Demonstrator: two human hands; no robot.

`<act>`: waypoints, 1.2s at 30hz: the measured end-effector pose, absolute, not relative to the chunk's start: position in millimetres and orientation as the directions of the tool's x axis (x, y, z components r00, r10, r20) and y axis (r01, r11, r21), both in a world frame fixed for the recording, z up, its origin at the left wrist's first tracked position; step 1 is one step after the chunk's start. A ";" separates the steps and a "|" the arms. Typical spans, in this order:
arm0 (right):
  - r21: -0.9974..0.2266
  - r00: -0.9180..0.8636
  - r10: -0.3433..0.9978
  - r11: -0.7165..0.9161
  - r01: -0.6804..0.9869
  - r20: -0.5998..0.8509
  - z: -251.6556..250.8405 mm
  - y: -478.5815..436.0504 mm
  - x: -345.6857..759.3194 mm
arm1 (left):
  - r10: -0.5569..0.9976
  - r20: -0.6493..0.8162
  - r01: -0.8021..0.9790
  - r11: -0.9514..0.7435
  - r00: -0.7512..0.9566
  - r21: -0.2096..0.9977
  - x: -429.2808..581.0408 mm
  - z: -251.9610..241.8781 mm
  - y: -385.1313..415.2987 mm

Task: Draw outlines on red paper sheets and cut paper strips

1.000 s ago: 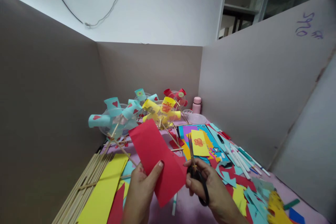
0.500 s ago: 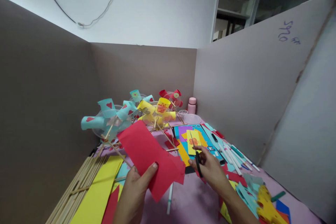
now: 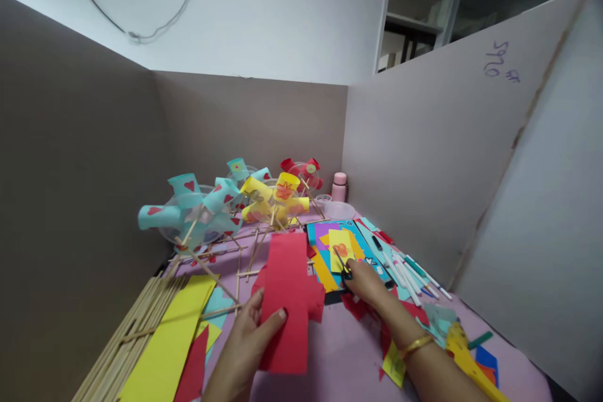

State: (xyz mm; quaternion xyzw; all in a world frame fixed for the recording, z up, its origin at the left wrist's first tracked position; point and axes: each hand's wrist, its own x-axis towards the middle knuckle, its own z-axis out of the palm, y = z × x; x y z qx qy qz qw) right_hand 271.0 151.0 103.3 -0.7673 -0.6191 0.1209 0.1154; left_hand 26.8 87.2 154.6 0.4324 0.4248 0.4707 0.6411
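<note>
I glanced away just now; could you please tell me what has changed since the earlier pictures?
The right hand carried the scissors forward, away from the red paper, over the coloured sheets. The left hand still grips that paper, now turned upright.

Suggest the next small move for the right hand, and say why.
Probably lower the scissors onto the coloured sheets and let go. The right hand is stretched out low over them, with the blades clear of the red paper, which the left hand holds up to one side, so no cut is lined up.
</note>
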 end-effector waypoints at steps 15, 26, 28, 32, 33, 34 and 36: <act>-0.863 0.004 0.998 -0.051 0.503 -0.057 110.6 106.8 245.0 | 0.836 -0.255 0.011 0.286 0.485 0.958 0.9 129.0 66.7; -0.973 -0.028 0.977 -0.207 0.098 -0.211 61.5 11.6 257.0 | 0.822 -0.356 0.194 0.300 0.445 0.934 -15.5 85.9 51.5; -0.968 -0.006 0.972 -0.234 0.092 -0.236 51.4 -2.1 256.8 | 0.860 -0.331 0.230 0.258 0.388 0.939 -18.5 75.6 43.9; -0.956 0.018 0.963 -0.269 0.120 -0.268 35.2 -22.0 248.7 | 0.944 -0.219 0.373 0.116 0.247 0.921 -20.5 62.7 27.3; -0.952 0.023 0.962 -0.273 0.137 -0.273 32.3 -25.1 246.9 | 0.959 -0.181 0.415 0.077 0.218 0.907 -21.0 60.5 23.7; -0.948 0.029 0.961 -0.277 0.158 -0.276 30.0 -27.5 245.9 | 0.970 -0.143 0.455 0.038 0.198 0.890 -21.8 58.5 20.5; -0.940 0.045 0.963 -0.269 0.208 -0.266 28.0 -31.0 246.4 | 0.982 -0.067 0.522 -0.037 0.178 0.852 -24.8 55.0 15.1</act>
